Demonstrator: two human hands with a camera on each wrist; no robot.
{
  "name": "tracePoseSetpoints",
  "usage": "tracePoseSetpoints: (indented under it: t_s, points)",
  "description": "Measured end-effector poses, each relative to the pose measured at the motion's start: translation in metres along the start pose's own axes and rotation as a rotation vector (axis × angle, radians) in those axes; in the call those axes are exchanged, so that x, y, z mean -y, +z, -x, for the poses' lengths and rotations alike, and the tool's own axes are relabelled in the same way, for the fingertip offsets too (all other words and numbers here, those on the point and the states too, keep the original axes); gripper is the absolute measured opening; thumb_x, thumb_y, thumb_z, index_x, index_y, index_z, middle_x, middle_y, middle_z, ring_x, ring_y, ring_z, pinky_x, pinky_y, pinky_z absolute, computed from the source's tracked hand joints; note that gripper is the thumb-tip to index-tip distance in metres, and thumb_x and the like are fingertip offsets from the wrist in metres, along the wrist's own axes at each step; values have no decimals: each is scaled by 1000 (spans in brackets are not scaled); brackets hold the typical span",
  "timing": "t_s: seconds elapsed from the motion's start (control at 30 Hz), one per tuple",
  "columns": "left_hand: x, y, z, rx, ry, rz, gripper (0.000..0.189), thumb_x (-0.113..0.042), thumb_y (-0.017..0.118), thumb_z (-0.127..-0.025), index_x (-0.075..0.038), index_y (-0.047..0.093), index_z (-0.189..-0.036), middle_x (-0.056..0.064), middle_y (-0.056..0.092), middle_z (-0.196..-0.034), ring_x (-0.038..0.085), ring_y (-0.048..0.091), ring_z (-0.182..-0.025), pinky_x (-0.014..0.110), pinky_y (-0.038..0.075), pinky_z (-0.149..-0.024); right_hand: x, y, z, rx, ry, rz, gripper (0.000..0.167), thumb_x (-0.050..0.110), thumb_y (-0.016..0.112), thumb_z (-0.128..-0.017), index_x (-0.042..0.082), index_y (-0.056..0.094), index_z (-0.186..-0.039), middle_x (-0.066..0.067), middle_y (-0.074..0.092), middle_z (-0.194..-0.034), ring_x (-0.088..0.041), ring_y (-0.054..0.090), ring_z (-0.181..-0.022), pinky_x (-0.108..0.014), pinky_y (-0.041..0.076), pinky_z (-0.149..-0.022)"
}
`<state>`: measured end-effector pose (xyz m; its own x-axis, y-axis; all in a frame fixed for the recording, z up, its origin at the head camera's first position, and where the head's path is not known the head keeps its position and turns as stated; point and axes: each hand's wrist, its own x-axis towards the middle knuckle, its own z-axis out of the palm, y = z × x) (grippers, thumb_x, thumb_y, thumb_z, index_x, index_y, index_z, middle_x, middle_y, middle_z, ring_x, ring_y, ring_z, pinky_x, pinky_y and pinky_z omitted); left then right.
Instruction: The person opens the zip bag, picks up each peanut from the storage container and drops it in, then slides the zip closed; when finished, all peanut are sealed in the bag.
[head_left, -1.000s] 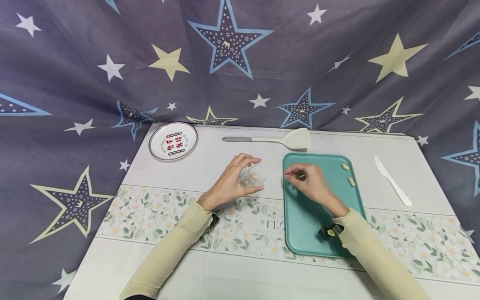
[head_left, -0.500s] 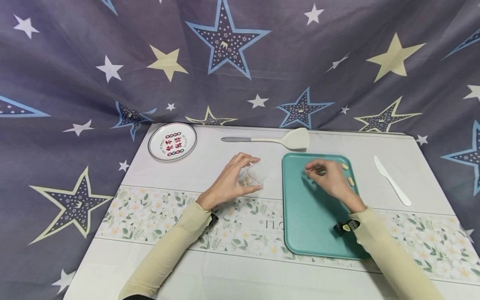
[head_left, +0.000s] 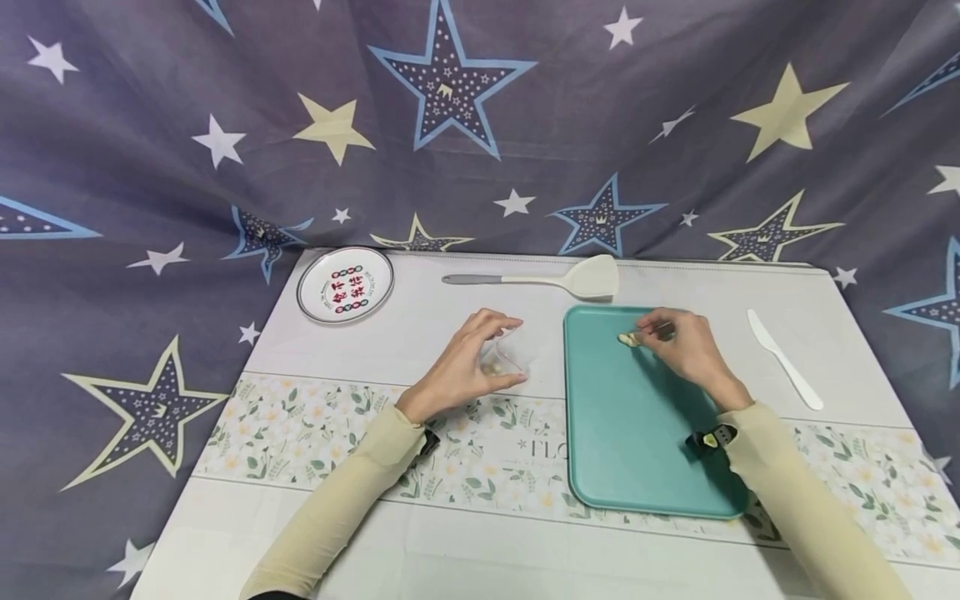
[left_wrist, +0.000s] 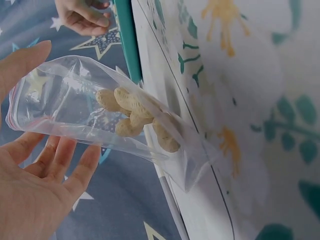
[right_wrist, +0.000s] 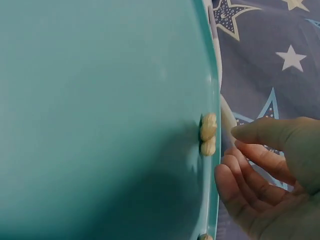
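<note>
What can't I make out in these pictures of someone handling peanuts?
Left wrist view: the exact count of peanuts in the clear bag; they overlap.
Right wrist view: most of the lowest peanut, cut off by the bottom edge.
Head view: part of the tray, hidden by the right hand and sleeve.
Head view: the plate's finest print, too small.

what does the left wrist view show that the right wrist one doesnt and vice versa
Only the left wrist view shows the left hand holding a clear zip bag with peanuts inside, plus the floral print on the table.

Only the right wrist view shows loose peanuts lying on the teal tray, one cut off at the picture's bottom edge.

Both show the right hand, the starry curtain and some of the tray, though the left wrist view catches just a strip of it.
</note>
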<state>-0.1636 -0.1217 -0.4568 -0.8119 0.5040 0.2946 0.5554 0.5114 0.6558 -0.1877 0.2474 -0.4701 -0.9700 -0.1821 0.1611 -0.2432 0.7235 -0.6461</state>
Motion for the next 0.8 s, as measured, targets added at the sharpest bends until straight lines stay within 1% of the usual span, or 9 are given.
tracePoseSetpoints:
  t_s: [0.17,0.43,0.8]
  points:
    - [0,0,-1,-4,1,-2,77,-32,93,-79,-14,58,-145,1,59,-138,18,55,-129,36,51,-113,-4,-1,0,19,18,6,16,10,77,-94,1,77,-106,-19,78,-96,-33,74,-85,-21,53,-68]
    - [1,1,0,0,-7,16,77,-30,93,-78,-9,59,-143,2,59,-138,19,54,-131,36,50,-114,-8,2,-2,47,22,10,15,9,77,-94,0,77,-106,-19,78,-96,-33,74,-85,-21,53,-67]
    - [3,2,0,-1,11,9,75,-32,92,-79,-12,59,-144,2,58,-139,19,55,-130,35,51,-113,-12,6,-5,55,31,30,16,9,76,-94,-1,76,-106,-20,77,-95,-34,74,-85,-20,53,-63]
